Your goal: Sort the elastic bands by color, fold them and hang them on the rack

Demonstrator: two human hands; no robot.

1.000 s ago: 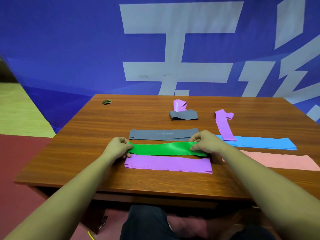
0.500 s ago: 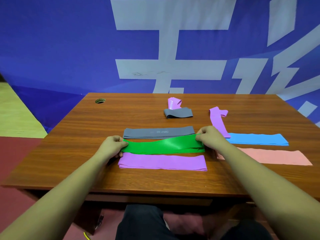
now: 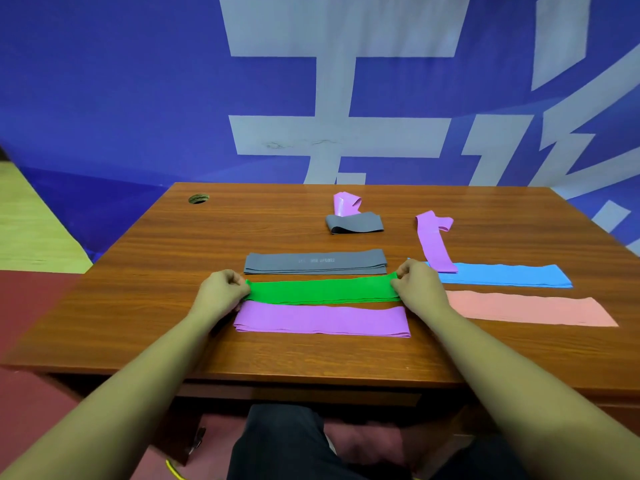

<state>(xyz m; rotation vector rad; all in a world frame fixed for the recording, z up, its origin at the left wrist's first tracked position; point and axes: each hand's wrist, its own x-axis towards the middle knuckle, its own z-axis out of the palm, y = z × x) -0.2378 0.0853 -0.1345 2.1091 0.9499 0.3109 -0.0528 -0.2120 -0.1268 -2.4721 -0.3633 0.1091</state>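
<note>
A green band (image 3: 322,289) lies stretched flat across the middle of the wooden table (image 3: 173,278). My left hand (image 3: 221,292) pinches its left end and my right hand (image 3: 417,289) pinches its right end. Behind it lies a long folded grey band (image 3: 315,266); in front of it a long purple band (image 3: 322,320). To the right lie a blue band (image 3: 502,275) and a pink band (image 3: 530,308). A loose purple band (image 3: 433,244) overlaps the blue one. Farther back sit a small folded grey band (image 3: 355,224) and a crumpled purple band (image 3: 344,202). No rack is in view.
A cable hole (image 3: 198,198) sits at the table's far left corner. A blue banner with white characters (image 3: 311,98) hangs right behind the table. My knees (image 3: 311,445) are under the front edge.
The green band was slack and twisted; now it lies flat and straight between both hands. My right hand shifted slightly back and right with its end.
</note>
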